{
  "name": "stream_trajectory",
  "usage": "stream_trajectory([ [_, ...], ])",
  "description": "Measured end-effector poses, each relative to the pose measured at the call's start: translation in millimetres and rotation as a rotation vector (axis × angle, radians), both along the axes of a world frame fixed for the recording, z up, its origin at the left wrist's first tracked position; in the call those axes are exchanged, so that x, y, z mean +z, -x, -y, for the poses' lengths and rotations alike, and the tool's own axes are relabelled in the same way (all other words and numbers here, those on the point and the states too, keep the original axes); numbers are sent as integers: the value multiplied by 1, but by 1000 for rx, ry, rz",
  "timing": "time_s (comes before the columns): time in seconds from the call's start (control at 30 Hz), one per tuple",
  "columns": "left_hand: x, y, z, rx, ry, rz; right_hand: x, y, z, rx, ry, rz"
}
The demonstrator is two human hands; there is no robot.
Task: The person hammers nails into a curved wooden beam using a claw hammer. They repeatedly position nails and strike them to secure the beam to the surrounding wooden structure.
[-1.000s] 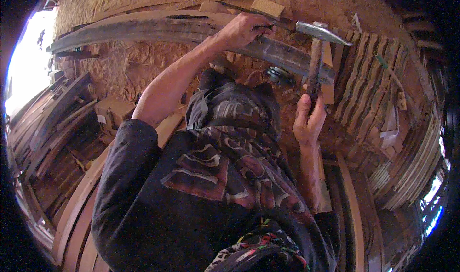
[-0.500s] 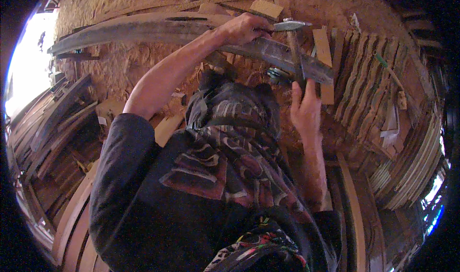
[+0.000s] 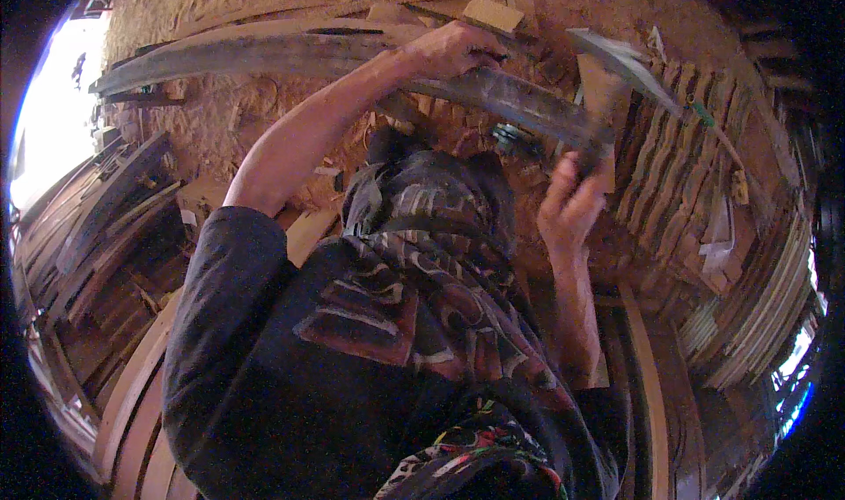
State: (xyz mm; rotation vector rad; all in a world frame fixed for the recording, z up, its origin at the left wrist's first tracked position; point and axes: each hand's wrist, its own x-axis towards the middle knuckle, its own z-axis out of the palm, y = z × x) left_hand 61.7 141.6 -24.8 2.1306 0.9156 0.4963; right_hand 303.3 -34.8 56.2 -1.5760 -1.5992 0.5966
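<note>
A long curved wooden beam (image 3: 528,104) lies across the far side in front of me. My left hand (image 3: 453,49) rests at the beam's upper edge, fingers closed in a pinch; whatever sits between the fingertips is too small to make out. In my right hand (image 3: 570,205) is a hammer (image 3: 627,64), gripped by its handle beyond the beam's right end. Motion smears the hammer, and its pale metal head is swung out to the right, apart from the left hand.
A small wood block (image 3: 493,14) lies behind the left hand. Wavy-edged slats (image 3: 669,148) are stacked at the right, with a green-ended stick (image 3: 717,130) on them. More curved timber (image 3: 106,218) is piled at the left. A dark round tool (image 3: 513,137) sits below the beam.
The hammer's head has swung away from my left hand toward the right. My right hand has tilted and shifted slightly right; the left hand stays nearly in place.
</note>
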Motion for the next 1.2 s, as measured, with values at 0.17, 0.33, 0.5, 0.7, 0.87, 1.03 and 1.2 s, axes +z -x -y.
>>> stream_trajectory([
  [0.17,18,-12,7,93,60,112,-6,-20,1,86,246,216],
  [0.33,4,-77,50,619,95,272,-46,-41,37,-100,267,16],
  [0.5,-24,-98,55,473,-173,330,-52,-53,72,-428,523,-410],
  [0.7,-39,-107,65,277,-381,89,-40,-56,81,-528,565,-419],
  [0.87,-39,-105,60,140,-290,-119,-58,-57,84,-536,589,-480],
  [1.03,-43,-103,60,133,-322,-14,-46,-42,75,-462,657,-501],
  [1.2,-49,-103,62,275,-365,74,-43,-41,74,-361,551,-494],
])
